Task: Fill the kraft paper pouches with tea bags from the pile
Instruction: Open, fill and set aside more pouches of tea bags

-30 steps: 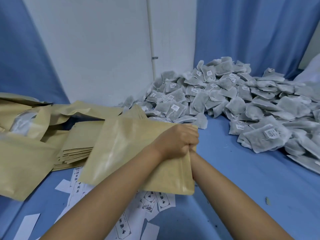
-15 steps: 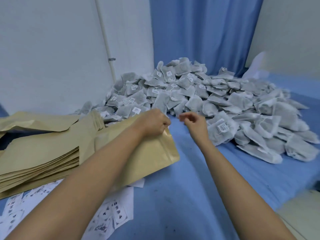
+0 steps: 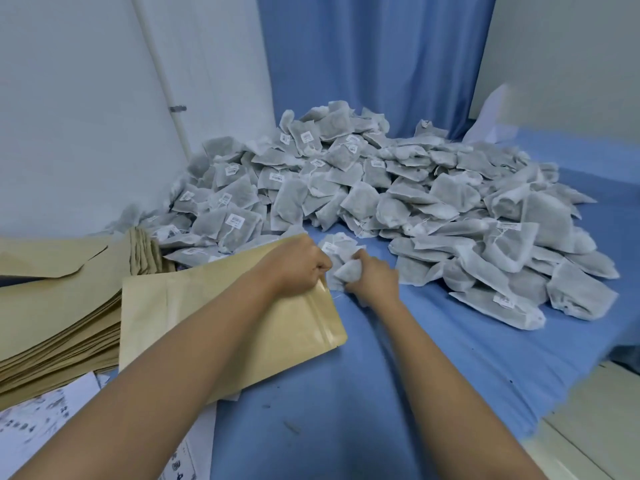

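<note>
A large pile of grey tea bags (image 3: 398,202) with white tags covers the far part of the blue sheet. A kraft paper pouch (image 3: 194,323) lies flat in front of me, its zip-top mouth toward the pile. My left hand (image 3: 299,266) pinches the pouch's upper mouth edge. Just right of it, my right hand (image 3: 372,282) is closed around a tea bag (image 3: 343,268) at the near edge of the pile, close to the pouch mouth.
A thick stack of flat kraft pouches (image 3: 59,327) lies at the left, with more behind it (image 3: 52,254). Printed white label slips (image 3: 38,417) lie at the lower left. White wall and blue curtain (image 3: 374,57) stand behind; the bed edge (image 3: 588,410) drops off at lower right.
My view has swung right. My right hand left the pouch, reached to the pile's near edge and closed on a tea bag. My left hand kept hold of the pouch mouth.
</note>
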`<move>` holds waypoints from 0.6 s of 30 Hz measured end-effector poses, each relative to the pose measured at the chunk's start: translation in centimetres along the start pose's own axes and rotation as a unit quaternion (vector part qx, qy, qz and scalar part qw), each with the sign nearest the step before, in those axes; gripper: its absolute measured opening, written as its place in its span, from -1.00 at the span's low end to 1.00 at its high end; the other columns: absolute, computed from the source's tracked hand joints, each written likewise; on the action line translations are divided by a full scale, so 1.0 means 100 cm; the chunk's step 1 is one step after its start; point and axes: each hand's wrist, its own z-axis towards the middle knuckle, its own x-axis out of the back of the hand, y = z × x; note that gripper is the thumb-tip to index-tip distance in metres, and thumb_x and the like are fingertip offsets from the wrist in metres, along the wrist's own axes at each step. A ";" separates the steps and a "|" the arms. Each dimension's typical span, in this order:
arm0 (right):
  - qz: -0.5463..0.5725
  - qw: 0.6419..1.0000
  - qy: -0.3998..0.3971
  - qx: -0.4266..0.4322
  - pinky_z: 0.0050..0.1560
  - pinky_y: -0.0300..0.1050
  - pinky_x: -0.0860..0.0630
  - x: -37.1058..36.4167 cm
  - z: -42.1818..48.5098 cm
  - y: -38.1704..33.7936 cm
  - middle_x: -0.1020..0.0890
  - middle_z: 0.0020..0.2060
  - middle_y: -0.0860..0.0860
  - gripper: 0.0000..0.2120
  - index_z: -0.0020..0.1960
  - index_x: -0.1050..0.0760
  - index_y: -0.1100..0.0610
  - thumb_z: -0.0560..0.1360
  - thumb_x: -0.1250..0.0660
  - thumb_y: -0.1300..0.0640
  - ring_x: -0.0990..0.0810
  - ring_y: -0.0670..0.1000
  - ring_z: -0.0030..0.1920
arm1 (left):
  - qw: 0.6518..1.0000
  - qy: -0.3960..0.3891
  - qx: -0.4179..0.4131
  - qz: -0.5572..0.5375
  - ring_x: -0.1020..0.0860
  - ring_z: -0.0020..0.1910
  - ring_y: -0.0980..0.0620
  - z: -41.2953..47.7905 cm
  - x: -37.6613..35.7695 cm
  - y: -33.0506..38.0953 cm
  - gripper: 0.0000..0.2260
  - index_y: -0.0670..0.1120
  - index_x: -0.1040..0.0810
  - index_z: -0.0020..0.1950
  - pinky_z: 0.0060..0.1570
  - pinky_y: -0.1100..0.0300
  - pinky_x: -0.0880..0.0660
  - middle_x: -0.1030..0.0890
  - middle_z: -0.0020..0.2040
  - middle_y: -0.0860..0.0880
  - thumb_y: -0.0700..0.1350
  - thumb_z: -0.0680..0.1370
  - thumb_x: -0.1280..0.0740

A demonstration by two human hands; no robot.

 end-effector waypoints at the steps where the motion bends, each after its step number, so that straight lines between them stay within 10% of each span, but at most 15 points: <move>1: 0.009 1.000 0.004 0.024 0.01 0.01 -0.36 -0.008 -0.007 -0.011 -0.58 -0.05 0.03 -0.54 0.22 -0.35 -0.01 0.35 -0.33 -0.04 -0.52 0.12 0.05 | 1.000 0.007 -0.014 0.008 -0.15 -0.45 -0.04 -0.003 0.006 0.000 -0.80 -0.05 -0.16 -0.49 -0.38 0.03 -0.12 -0.19 -0.54 -0.10 -0.32 0.25 -0.07; 8: 0.392 0.919 0.021 -0.033 -0.36 -0.16 -0.35 -0.018 -0.041 -0.064 -0.52 -0.35 -0.09 -0.79 -0.18 -0.38 -0.03 0.31 -0.40 0.14 -0.47 -0.03 -0.31 | 0.995 0.014 -0.007 0.099 -0.20 -0.46 -0.04 -0.039 0.087 -0.019 -0.86 -0.03 -0.10 -0.50 -0.44 -0.01 -0.21 -0.16 -0.54 0.01 -0.25 0.15 -0.02; 12: 0.692 0.717 -0.026 -0.076 -0.23 -0.22 -0.46 0.003 -0.054 -0.098 -0.58 -0.22 0.04 -0.84 0.01 -0.52 0.17 0.44 -0.34 0.31 -0.54 0.04 -0.20 | 0.990 -0.022 0.060 0.124 -0.30 -0.42 -0.13 -0.084 0.117 -0.030 -0.90 -0.05 -0.12 -0.50 -0.41 -0.04 -0.26 -0.24 -0.52 -0.06 -0.23 0.16 0.00; 16: 0.841 0.478 -0.253 0.015 -0.13 -0.17 -0.57 0.027 -0.076 -0.140 -0.63 -0.05 0.12 -0.72 0.19 -0.49 0.27 0.56 -0.10 0.24 -0.64 0.02 -0.08 | 0.992 -0.014 0.091 0.091 -0.32 -0.42 -0.18 -0.134 0.110 -0.037 -0.92 -0.09 -0.17 -0.50 -0.36 -0.07 -0.25 -0.30 -0.49 -0.23 -0.24 0.19 -0.03; 18: 0.829 0.442 -0.340 0.047 -0.06 -0.16 -0.60 0.029 -0.095 -0.165 -0.68 -0.03 0.15 -0.68 0.13 -0.60 0.24 0.51 -0.14 0.21 -0.67 0.01 -0.04 | 0.994 0.030 0.105 0.029 -0.24 -0.47 0.03 -0.155 0.100 -0.038 -0.88 -0.19 -0.30 -0.54 -0.39 0.00 -0.23 -0.28 -0.52 -0.19 -0.26 0.19 -0.05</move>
